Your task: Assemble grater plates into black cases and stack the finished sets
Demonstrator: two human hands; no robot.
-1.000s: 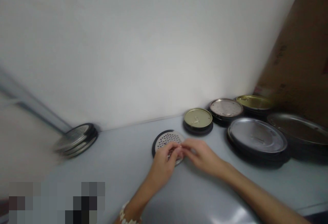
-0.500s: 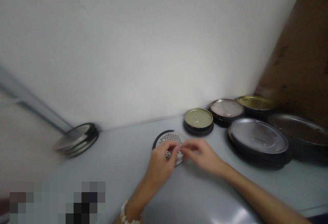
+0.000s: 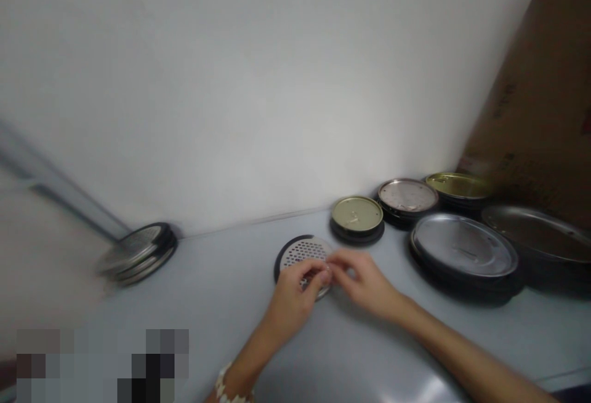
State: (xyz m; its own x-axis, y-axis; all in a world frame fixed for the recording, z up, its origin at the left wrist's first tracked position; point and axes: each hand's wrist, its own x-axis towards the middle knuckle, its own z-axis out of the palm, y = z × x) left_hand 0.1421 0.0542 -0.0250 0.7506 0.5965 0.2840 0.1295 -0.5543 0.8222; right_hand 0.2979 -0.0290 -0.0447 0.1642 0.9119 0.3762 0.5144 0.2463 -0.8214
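My left hand (image 3: 298, 295) and my right hand (image 3: 362, 277) meet at the fingertips, each in a pinch. Something tiny and pale may sit between them, too small and blurred to name. Just behind and beneath the fingers, a round perforated metal disc (image 3: 305, 250) with a dark edge lies on the grey table (image 3: 221, 292). My hands cover part of its near side. A white band circles my left wrist.
On the right stand stacks of round lids: a small pale-gold one (image 3: 357, 213), a silver one (image 3: 409, 195), a gold one (image 3: 459, 185), a large silver one (image 3: 464, 244) and a dark one (image 3: 538, 232). Perforated discs (image 3: 143, 246) are stacked left. Behind are a wall (image 3: 258, 95) and cardboard (image 3: 545, 95).
My left hand has shifted slightly right, and its fingertips have come closer to those of my right hand. The disc and the stacks stay where they were.
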